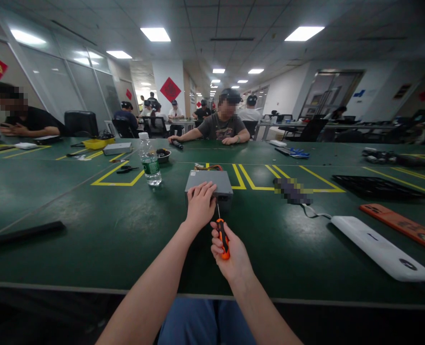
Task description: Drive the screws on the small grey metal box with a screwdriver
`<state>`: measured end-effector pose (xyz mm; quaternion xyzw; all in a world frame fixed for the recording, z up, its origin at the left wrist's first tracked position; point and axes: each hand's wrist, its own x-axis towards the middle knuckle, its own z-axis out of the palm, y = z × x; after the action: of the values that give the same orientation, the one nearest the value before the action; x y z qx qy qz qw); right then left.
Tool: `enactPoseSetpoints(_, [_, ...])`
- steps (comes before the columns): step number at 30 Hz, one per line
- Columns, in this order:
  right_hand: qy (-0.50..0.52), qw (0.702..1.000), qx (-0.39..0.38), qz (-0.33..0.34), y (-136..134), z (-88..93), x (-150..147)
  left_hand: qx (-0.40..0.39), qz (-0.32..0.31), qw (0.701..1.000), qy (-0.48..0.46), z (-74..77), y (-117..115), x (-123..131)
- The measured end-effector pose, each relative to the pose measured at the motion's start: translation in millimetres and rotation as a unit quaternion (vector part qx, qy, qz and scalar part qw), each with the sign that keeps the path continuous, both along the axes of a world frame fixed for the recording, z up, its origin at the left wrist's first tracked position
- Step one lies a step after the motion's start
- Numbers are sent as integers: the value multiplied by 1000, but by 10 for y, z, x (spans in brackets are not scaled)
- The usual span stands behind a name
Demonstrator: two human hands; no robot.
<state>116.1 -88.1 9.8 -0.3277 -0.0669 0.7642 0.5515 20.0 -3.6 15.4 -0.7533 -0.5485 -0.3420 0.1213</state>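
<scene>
A grey metal computer power supply unit [212, 177] sits on the green table in front of me, with a bundle of coloured wires [208, 167] behind it. My left hand [201, 203] grips its front left part, the fingers laid over the top and the palm at the front. My right hand [230, 249] is wrapped round the orange and black handle of a screwdriver [223, 239]. The thin shaft points away from me, up to the unit's front face. Whether the tip touches a screw is too small to tell.
A water bottle [149, 163] stands left of the unit, near a small bowl [163, 155]. To the right lie a white power bank [381, 247], an orange phone [402, 223] and a black tray [377, 186]. A black bar [25, 235] lies left. A person [223, 122] sits opposite.
</scene>
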Motion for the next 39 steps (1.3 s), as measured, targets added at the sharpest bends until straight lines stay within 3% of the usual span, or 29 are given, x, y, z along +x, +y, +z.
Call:
enactPoseSetpoints(6, [-23, 999, 13, -34, 7, -41, -17, -1, -2, 1000, -6, 4, -6, 9])
enactPoseSetpoints(12, [-20, 1000, 17, -7, -15, -9, -10, 6, -4, 1000, -6, -8, 4, 7])
enactPoseSetpoints(21, [-59, 995, 71, -27, -61, -67, 91, 3, 0, 1000, 2, -12, 2, 1])
enactPoseSetpoints(27, [-57, 995, 64, -43, -57, -61, 301, 6, 0, 1000, -1, -11, 3, -1])
enactPoseSetpoints(39, [-42, 996, 54, -54, -52, -61, 314, -2, 2, 1000, 6, -3, -3, -2])
